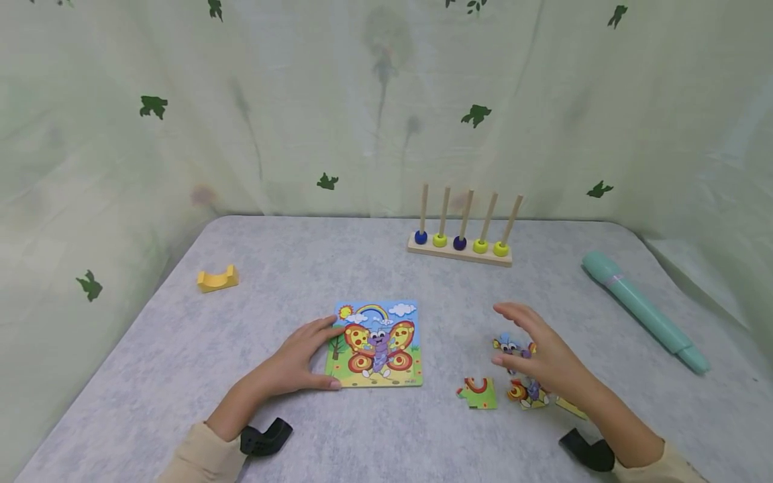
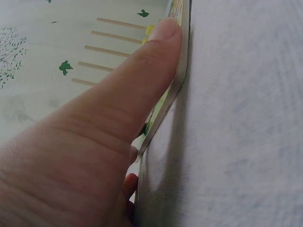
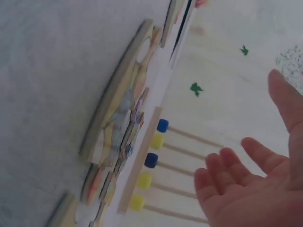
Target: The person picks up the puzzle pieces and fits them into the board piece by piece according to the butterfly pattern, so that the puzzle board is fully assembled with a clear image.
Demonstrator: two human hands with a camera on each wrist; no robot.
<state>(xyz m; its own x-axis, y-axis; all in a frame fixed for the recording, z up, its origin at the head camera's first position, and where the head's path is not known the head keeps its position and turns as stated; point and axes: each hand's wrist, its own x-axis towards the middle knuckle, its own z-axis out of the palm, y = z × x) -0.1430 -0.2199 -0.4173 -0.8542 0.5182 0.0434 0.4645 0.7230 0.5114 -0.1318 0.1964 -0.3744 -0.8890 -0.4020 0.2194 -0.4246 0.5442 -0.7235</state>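
Right hand: the right hand [image 1: 549, 357] is wide, thumb and fingers apart, with nothing in it.
Blue face piece: a small flat puzzle piece with a blue cartoon face [image 1: 509, 343] lies by the gap between thumb and fingers, partly hidden. No touch shows.
Butterfly body piece: a flat orange and purple puzzle piece [image 1: 532, 396] lies on the near side of the face piece.
Green piece: a flat green puzzle piece with a red curve [image 1: 478, 394] lies left of these two, just beside them.
Left hand: the left hand [image 1: 296, 362] is spread, thumb and fingers touching the board's left side.
Butterfly board: the flat square butterfly puzzle board [image 1: 379, 347] has no long way. It lies left of the pieces, across bare table [image 1: 443, 335].
Closest: right hand to pieces, left hand to board.
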